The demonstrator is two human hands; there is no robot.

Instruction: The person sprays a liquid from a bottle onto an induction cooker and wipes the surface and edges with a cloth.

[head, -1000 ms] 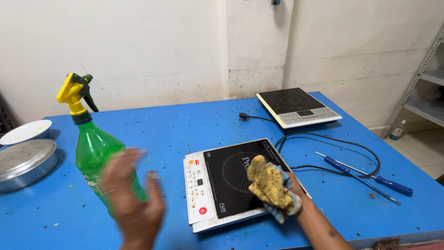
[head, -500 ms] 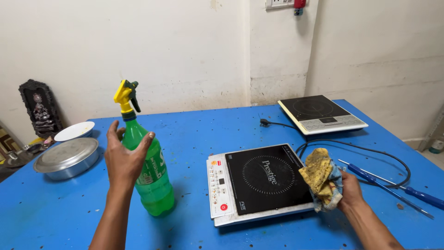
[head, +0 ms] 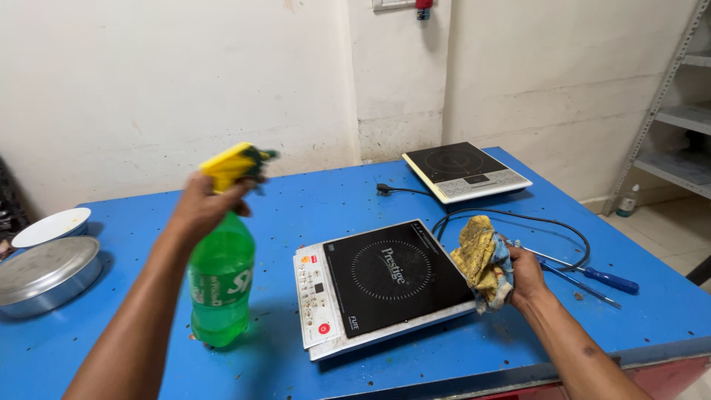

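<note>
Since half a second ago, your left hand (head: 198, 210) has climbed from the body of the bottle (head: 221, 285) to its neck, fingers now wrapped just under the yellow sprayer (head: 231, 164).

At the far left, a white bowl (head: 50, 226) sits behind a metal pan (head: 46, 272) turned rim-down, so you can't see inside either one. The green bottle stands upright on the blue table (head: 311, 200), left of the near cooktop (head: 381, 284); whether any liquid is in it, the green plastic doesn't let you tell. The cooktop lies flat near the table's front edge, its black glass bare. Your right hand (head: 524, 272) grips a wadded yellow-and-blue cloth (head: 482, 259), held against the cooktop's right edge. Just right of that hand lie two blue-handled screwdrivers (head: 592, 278) beside a looped black cord (head: 518, 216). A second cooktop (head: 465, 170) sits at the back corner.
</note>
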